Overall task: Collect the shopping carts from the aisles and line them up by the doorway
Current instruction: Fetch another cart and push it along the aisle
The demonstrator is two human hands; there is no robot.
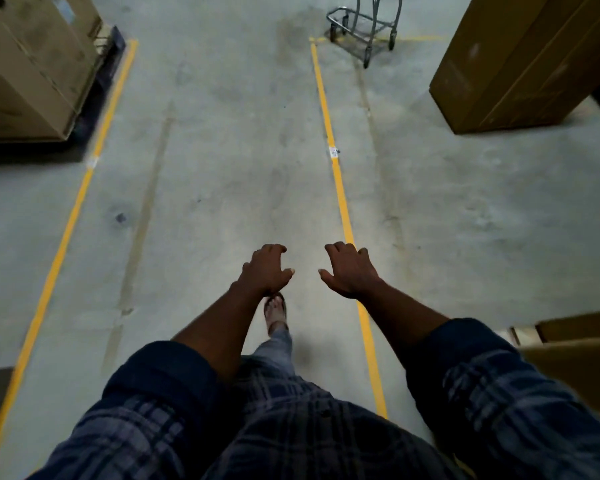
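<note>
One shopping cart (361, 24) well beyond loosely curled left hand (265, 270), right hand (350, 271)

Both arms reach forward, bare from the rolled plaid sleeves (160, 393) to the wrists. The left hand (265, 271) and right hand (349, 271) hang side by side, apart, palms down, fingers loosely curled, thumbs pointing toward each other, holding nothing. The left wrist overlaps the sandalled foot (276, 311), and the right hand is off to that foot's right.

The shopping cart (363, 26) stands far ahead of me, left of the right box (520, 60). The left box (32, 64) is across the lane.
</note>
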